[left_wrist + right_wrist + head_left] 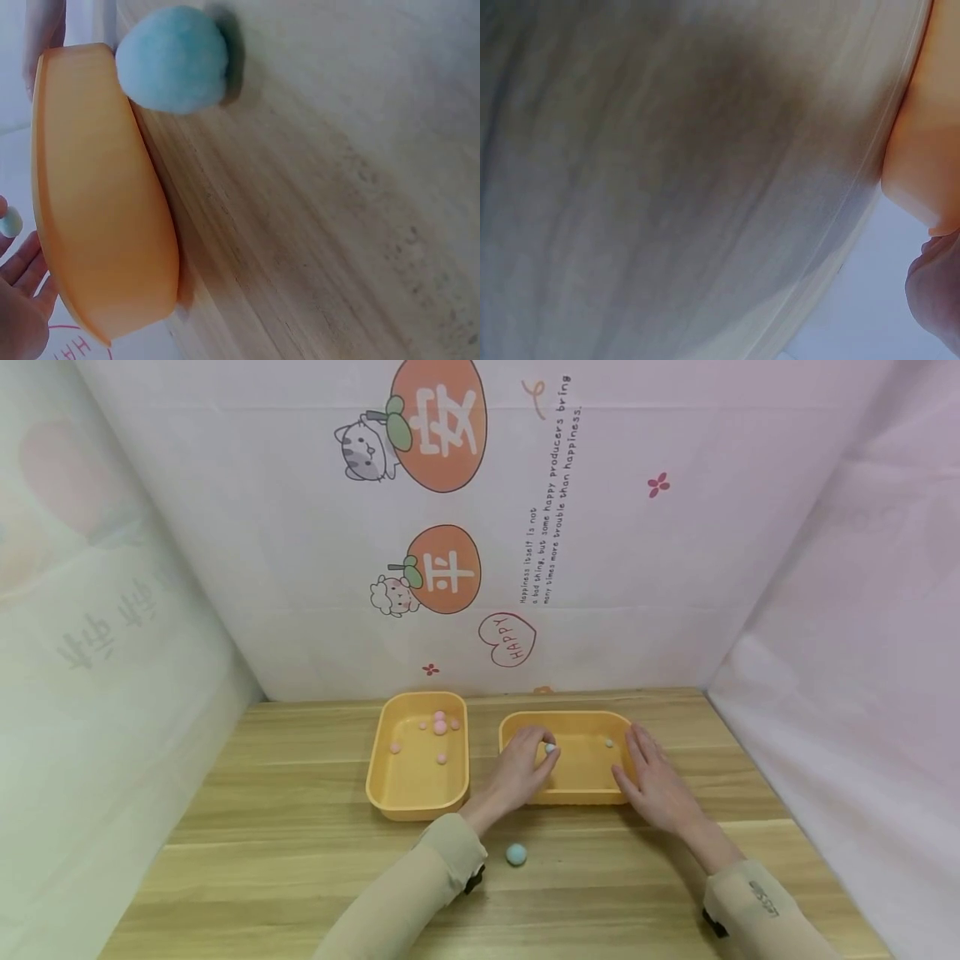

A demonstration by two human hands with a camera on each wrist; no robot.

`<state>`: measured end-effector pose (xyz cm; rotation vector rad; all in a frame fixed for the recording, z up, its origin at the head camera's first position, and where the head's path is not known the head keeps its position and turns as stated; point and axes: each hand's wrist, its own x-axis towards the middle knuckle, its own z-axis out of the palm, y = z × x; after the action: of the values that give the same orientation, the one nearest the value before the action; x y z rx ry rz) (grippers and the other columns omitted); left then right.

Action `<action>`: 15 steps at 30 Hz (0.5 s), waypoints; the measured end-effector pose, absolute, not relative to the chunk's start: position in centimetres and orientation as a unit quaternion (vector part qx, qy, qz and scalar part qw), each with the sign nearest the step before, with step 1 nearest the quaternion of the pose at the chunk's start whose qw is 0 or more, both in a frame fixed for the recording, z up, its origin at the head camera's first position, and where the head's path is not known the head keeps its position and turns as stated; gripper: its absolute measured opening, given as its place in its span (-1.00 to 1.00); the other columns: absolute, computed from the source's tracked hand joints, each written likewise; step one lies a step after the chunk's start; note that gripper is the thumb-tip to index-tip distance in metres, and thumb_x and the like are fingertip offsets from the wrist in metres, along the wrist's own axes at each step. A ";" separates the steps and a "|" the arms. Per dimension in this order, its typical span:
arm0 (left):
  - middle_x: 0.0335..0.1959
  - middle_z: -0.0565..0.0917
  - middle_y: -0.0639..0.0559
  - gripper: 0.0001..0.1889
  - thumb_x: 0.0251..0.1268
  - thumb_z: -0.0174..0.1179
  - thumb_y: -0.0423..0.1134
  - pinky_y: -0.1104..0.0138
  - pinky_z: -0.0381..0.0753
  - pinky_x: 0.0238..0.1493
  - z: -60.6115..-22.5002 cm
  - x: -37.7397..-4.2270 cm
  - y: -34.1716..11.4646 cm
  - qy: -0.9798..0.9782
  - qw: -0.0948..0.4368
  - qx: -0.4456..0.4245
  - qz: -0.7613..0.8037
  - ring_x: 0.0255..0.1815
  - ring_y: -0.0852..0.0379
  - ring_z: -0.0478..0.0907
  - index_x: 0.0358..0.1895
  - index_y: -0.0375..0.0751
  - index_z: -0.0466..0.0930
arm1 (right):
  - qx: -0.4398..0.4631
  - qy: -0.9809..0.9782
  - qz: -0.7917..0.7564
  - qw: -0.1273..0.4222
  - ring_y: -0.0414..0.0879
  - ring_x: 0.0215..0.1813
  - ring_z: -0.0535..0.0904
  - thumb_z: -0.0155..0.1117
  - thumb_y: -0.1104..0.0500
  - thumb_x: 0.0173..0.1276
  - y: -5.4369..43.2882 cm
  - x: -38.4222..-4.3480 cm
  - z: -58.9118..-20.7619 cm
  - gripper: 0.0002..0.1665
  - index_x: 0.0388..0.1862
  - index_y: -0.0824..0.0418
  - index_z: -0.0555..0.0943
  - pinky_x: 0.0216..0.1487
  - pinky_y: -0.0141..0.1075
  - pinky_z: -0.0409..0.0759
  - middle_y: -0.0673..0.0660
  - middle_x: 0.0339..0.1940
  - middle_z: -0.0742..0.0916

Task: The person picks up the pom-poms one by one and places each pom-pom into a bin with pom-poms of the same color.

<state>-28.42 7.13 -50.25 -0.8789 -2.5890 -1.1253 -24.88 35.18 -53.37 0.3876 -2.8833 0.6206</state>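
Observation:
My left hand (517,768) pinches a small pale blue pom-pom (551,748) between thumb and fingertips, over the left end of the right-hand yellow tray (577,797). In the left wrist view, the same pom-pom (10,223) shows at the left edge beside the tray wall (105,195). My right hand (660,789) rests against the tray's right end with its fingers fairly straight and thumb spread at the front rim. Another tiny pale pom-pom (609,743) lies inside that tray. A larger light blue pom-pom (516,855) sits on the table in front.
To the left stands a second yellow tray (417,815) with several pink pom-poms (440,727) in it. Both trays are on a wooden table (300,860). A printed cloth (615,568) hangs behind, and pale cloth encloses both sides.

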 end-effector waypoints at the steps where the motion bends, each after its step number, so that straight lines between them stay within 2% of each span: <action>1: 0.13 0.76 -0.07 -0.83 0.76 0.15 -0.18 0.17 0.74 0.31 -50.2 -28.5 7.2 -0.872 0.091 -0.295 -0.380 0.25 0.00 0.69 0.10 -0.19 0.63 | 0.130 -0.966 0.208 0.085 0.56 0.79 0.00 -0.02 -0.13 0.81 35.2 -24.9 -53.3 -0.03 0.77 0.56 -0.02 0.75 0.42 0.11 0.54 0.83 0.02; 15: 0.12 0.78 -0.08 -0.84 0.69 0.23 -0.19 0.18 0.75 0.31 -50.1 -29.4 8.0 -0.870 0.107 -0.292 -0.383 0.27 -0.09 0.73 0.08 -0.19 0.65 | 0.127 -0.966 0.209 0.080 0.56 0.80 -0.01 -0.01 -0.12 0.81 35.1 -24.9 -53.2 -0.04 0.77 0.55 -0.01 0.76 0.44 0.10 0.53 0.83 0.02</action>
<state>-29.37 8.01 -50.12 -0.8585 -2.5615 -1.1272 -24.87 35.09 -53.17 0.3797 -2.8905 0.6255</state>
